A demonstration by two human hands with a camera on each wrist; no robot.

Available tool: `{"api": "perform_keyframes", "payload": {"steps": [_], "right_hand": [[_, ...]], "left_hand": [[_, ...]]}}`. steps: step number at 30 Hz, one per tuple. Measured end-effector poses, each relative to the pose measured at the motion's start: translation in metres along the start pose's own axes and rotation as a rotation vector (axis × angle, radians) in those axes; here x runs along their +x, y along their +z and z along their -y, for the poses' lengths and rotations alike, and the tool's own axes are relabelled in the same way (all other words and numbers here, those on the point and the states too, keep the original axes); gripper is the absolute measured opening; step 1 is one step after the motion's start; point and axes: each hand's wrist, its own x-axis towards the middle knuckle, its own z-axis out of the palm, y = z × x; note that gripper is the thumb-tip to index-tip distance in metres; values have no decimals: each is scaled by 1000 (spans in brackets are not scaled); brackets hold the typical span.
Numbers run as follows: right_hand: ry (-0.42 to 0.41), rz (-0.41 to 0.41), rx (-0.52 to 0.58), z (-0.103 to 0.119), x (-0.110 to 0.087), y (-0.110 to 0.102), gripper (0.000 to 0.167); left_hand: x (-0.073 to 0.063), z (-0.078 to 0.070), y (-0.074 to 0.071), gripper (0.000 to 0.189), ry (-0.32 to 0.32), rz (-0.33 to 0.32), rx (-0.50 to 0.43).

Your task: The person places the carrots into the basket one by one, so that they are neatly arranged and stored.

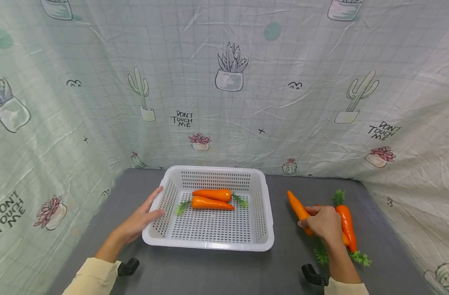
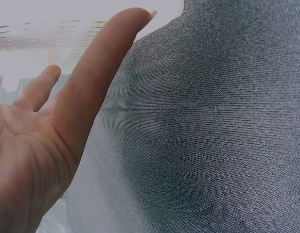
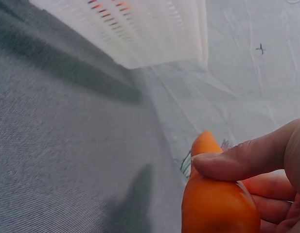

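In the head view my left hand (image 1: 137,221) lies at the left side of a white perforated plastic basket (image 1: 207,246), fingers and thumb fairly straight against its rim. The left wrist view shows that thumb (image 2: 98,73) stretched out beside the basket wall. Two orange carrots with green tops, an upper carrot (image 1: 211,194) and a lower carrot (image 1: 211,203), lie inside the basket. To the right of it, my right hand (image 1: 325,225) pinches a carrot (image 1: 297,206) between thumb and fingers, its tip pointing away. The right wrist view shows the thumb pressed on this carrot (image 3: 218,208).
Beside and partly under my right hand lie more carrots, one whole carrot (image 1: 347,225) and one mostly hidden (image 1: 345,239), with leafy green tops (image 1: 360,258). A grey cloth-covered table (image 1: 209,272) carries everything. A printed curtain (image 1: 261,106) hangs behind and at both sides.
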Motion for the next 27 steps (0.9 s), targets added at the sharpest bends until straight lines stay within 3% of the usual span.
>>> {"api": "perform_keyframes", "payload": {"steps": [13,27], "right_hand": [[-12,28,41,20,-4,-4,56],[-49,40,15,45,-4,-11,55]], "left_hand": [[-1,1,1,89,-9,-8,3],[0,0,0,88,-6,-7,16]]}}
